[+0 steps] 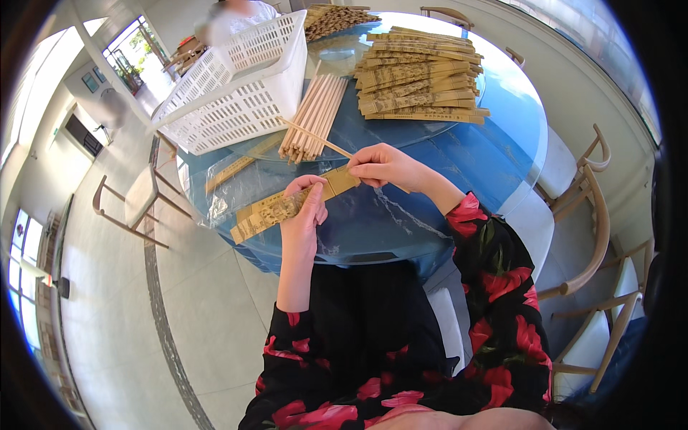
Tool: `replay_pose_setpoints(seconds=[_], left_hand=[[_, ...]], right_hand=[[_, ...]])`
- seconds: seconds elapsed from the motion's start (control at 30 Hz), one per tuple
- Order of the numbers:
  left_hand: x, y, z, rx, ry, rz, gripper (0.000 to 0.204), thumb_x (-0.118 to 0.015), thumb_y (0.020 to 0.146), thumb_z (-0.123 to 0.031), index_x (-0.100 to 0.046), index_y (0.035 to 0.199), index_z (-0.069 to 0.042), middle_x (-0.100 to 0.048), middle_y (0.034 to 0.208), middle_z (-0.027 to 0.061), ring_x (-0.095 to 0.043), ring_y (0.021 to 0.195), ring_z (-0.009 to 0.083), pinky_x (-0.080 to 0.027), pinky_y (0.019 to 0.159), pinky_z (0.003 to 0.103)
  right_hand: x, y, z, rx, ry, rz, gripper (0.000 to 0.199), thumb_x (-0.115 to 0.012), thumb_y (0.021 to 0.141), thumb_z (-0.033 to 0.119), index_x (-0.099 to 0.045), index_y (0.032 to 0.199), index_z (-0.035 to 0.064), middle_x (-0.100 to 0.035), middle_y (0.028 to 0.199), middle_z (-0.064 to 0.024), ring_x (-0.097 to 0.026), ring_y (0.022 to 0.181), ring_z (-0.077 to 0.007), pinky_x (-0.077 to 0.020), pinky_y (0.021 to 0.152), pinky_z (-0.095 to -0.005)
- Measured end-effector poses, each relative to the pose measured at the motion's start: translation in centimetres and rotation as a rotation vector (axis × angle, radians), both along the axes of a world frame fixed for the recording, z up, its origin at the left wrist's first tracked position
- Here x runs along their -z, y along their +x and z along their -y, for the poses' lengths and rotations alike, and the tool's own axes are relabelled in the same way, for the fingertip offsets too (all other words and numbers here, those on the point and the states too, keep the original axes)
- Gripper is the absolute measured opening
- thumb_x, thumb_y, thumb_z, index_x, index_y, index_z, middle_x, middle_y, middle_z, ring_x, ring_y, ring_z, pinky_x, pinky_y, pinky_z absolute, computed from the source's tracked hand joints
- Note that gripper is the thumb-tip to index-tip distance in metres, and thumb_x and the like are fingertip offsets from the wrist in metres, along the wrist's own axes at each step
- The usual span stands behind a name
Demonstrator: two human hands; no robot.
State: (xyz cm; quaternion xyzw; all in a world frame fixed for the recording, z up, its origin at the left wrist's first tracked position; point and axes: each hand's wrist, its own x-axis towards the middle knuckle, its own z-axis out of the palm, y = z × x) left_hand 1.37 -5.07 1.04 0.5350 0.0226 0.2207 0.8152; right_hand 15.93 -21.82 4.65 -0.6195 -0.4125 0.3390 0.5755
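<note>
My left hand [307,204] is closed round brown printed paper sleeves [272,209], thumb on top, the strips slanting up to the right. At their upper right end my right hand [383,168] pinches with thumb and forefinger. A thin pale wooden chopstick [319,139] runs from those fingers up and left, over a bundle of similar chopsticks [315,118] lying on the table. Whether its near end touches the sleeve is hidden by my fingers. Beyond my right hand, a tall heap of flat printed sleeves [423,75] lies stacked.
A white slotted plastic basket [236,107] stands at the left of the round blue glass-topped table [401,222]. Clear plastic film [233,193] and another sleeve lie before it. A second dark brown pile [337,20] sits at the back. Wooden chairs [143,204] surround the table; a person [240,18] is beyond.
</note>
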Motion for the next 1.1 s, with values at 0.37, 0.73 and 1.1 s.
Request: replay_pose_setpoints(seconds=[0.37, 0.73, 1.1], left_hand=[[-0.7, -0.3, 0.3, 0.003, -0.023, 0.034, 0.015, -0.063, 0.098, -0.014, -0.059, 0.108, -0.003, -0.051, 0.074, -0.0033, -0.044, 0.060, 0.0036, -0.034, 0.054, 0.020], [0.2, -0.1, 0.5, 0.012, 0.246, -0.043, 0.010, -0.066, 0.094, -0.005, -0.056, 0.096, -0.004, -0.054, 0.075, -0.0007, -0.049, 0.064, 0.0064, -0.038, 0.057, 0.020], [0.0, -0.2, 0.6, 0.020, 0.295, -0.004, 0.020, -0.064, 0.095, -0.007, -0.058, 0.114, -0.002, -0.056, 0.081, -0.0001, -0.050, 0.065, 0.0058, -0.039, 0.058, 0.018]], right_hand=[[0.0, -0.5, -0.4, -0.094, -0.074, 0.112, 0.018, -0.065, 0.091, 0.017, -0.070, 0.095, 0.0005, -0.064, 0.076, 0.0013, -0.047, 0.061, -0.0038, -0.0370, 0.054, -0.0199], [0.4, -0.6, -0.3, -0.131, -0.100, 0.161, 0.014, -0.067, 0.091, 0.015, -0.069, 0.094, 0.0005, -0.057, 0.072, 0.0038, -0.048, 0.064, -0.0038, -0.0391, 0.057, -0.0218], [0.6, -0.9, -0.7, -0.057, -0.047, 0.314, 0.016, -0.066, 0.092, 0.015, -0.065, 0.087, 0.0007, -0.052, 0.067, 0.0034, -0.044, 0.062, -0.0054, -0.0370, 0.056, -0.0244]])
